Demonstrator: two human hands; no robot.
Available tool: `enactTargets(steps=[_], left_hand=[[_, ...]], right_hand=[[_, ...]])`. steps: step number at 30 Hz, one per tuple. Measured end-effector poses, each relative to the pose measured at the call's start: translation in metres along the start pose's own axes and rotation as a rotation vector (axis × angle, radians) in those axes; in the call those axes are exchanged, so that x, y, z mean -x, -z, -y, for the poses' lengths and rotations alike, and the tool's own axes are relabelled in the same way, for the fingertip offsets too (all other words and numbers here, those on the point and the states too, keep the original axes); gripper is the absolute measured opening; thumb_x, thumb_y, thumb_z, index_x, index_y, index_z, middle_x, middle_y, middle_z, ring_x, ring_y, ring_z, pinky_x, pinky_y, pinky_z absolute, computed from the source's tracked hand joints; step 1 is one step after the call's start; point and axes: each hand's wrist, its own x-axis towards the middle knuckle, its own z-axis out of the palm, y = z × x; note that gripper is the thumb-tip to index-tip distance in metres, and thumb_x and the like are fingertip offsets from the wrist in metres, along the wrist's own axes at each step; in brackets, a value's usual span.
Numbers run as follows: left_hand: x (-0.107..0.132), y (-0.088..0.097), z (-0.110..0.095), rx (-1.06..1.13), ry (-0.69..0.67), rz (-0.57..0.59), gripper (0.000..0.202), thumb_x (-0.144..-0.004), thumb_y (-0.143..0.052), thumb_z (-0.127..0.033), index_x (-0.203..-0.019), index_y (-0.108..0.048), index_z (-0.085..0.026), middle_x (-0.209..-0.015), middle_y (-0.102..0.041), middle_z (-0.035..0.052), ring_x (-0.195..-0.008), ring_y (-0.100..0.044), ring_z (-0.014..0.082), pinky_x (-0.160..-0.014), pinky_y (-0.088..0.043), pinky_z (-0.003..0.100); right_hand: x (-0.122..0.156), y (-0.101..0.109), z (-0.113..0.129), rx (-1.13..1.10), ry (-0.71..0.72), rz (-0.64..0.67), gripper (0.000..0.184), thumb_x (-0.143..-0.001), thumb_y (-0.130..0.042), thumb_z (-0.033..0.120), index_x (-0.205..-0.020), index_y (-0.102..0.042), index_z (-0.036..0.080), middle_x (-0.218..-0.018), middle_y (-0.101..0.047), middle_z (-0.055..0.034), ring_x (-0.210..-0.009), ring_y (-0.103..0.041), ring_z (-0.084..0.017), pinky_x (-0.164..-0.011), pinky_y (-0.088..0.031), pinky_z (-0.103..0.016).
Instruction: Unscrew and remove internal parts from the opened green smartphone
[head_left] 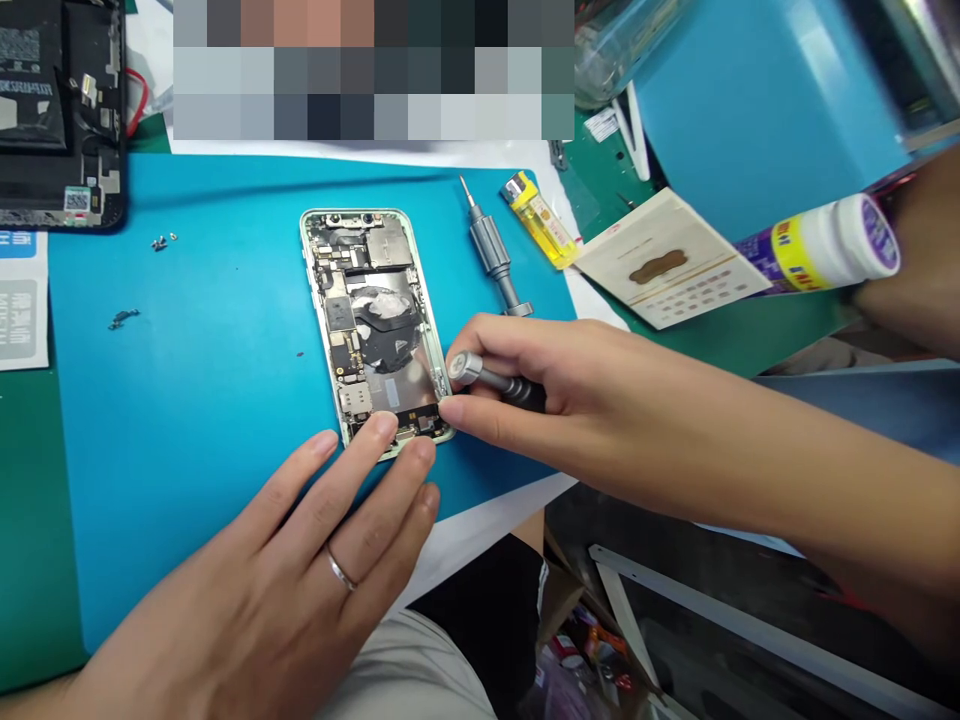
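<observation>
Bench surface: blue mat (187,420) over a green work top. Bottom of frame: left hand (300,570) lies flat, fingers spread, gripping nothing, tips pressing the lower end of the opened phone (371,310) at mid-frame. Right hand (555,390), centre right, is closed round a screwdriver (487,378); its tip seems to sit at the phone's lower right corner but is hidden. Farther up: second screwdriver (491,255), yellow lighter (540,215), loose screws (159,242) upper left.
</observation>
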Motion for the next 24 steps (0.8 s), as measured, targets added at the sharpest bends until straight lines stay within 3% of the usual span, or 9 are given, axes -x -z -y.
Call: enactTargets(steps=[7, 24], left_hand=[[-0.0002, -0.0004, 0.0001, -0.011, -0.002, 0.008, 0.08, -0.081, -0.041, -0.021, -0.159, -0.036, -0.004, -0.168, -0.039, 0.0189, -0.158, -0.032, 0.0412, -0.13, -0.017, 0.057], [-0.0003, -0.0006, -0.0005, -0.002, 0.012, -0.001, 0.079, -0.08, -0.044, -0.025, -0.157, -0.039, -0.004, -0.165, -0.042, 0.0181, -0.158, -0.032, 0.0412, -0.131, -0.015, 0.056]], right_hand=[[-0.0007, -0.0019, 0.0012, 0.034, -0.006, -0.025, 0.026, -0.094, -0.063, 0.037, -0.078, -0.046, 0.025, -0.063, -0.049, 0.0054, -0.058, -0.04, -0.014, -0.053, -0.031, -0.028], [-0.0036, -0.0006, 0.0048, 0.081, -0.026, -0.008, 0.026, -0.094, -0.062, 0.035, -0.077, -0.044, 0.025, -0.063, -0.051, 0.0049, -0.057, -0.043, -0.014, -0.051, -0.031, -0.029]])
